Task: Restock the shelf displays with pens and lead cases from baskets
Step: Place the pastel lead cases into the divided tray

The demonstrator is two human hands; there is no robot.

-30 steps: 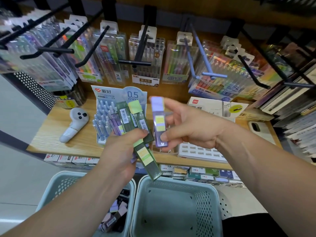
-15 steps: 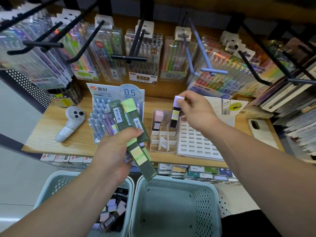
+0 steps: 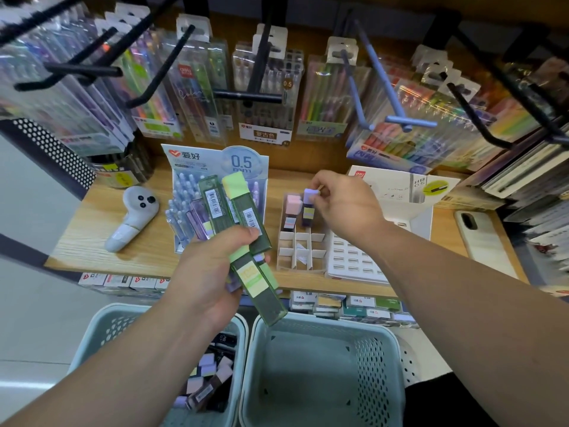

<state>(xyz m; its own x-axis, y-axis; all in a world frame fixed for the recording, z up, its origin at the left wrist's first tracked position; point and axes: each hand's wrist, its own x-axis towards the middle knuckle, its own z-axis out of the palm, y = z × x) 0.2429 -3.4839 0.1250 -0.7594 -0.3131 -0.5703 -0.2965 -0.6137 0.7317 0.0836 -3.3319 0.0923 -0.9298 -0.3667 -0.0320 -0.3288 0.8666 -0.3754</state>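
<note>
My left hand point(image 3: 205, 272) grips a fanned bundle of lead cases point(image 3: 243, 229), mostly green with a few purple ones, held above the shelf's front edge. My right hand point(image 3: 345, 204) pinches the cap of a purple lead case point(image 3: 308, 211) that stands upright in a back cell of the cardboard divider tray point(image 3: 300, 251). A pink lead case point(image 3: 292, 211) stands in the cell to its left. The left basket point(image 3: 101, 328) below holds more lead cases point(image 3: 209, 380). The right basket point(image 3: 320, 374) shows nothing inside.
A pen display box marked 0.5 point(image 3: 215, 167) stands behind my left hand. A white controller point(image 3: 132, 220) lies at shelf left and a phone point(image 3: 480, 238) at right. A white slotted display point(image 3: 363, 257) sits beside the tray. Pen packs hang on hooks point(image 3: 264, 97) above.
My right hand carried the purple lead case from in front of me down into a back cell of the divider tray. My left hand kept its bundle nearly still.
</note>
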